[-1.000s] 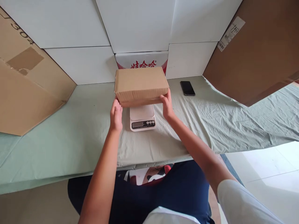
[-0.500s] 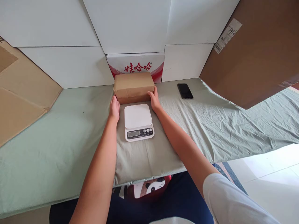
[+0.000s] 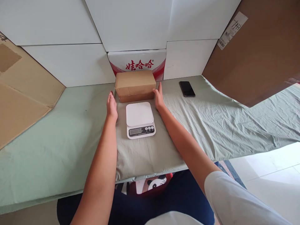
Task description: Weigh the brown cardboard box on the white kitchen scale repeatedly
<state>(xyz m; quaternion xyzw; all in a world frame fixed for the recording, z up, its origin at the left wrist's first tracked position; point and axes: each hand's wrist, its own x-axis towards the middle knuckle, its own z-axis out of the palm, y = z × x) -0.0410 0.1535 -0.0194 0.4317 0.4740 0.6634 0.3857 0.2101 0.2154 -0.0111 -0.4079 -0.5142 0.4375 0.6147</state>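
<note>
A brown cardboard box [image 3: 136, 86] stands on the cloth-covered table, behind a white digital kitchen scale [image 3: 140, 115] with a bare platform. To the left of the box, my left hand [image 3: 112, 105] is held on edge with straight fingers, a small gap between it and the cardboard. My right hand [image 3: 159, 97] is at the box's right end, fingers stretched forward and thumb close to the near corner; whether the thumb touches is hard to see. Neither hand grips anything. The scale's display looks blank.
A black smartphone [image 3: 187, 89] lies to the right on the green cloth [image 3: 65, 140]. White panels and a white-and-red printed carton [image 3: 137, 59] line the back. Large cardboard pieces stand at the left [image 3: 28, 93] and right [image 3: 253, 53].
My hands have come off the box's sides and moved apart, the left one further out to the left. The box stays behind the scale. The view has shifted slightly.
</note>
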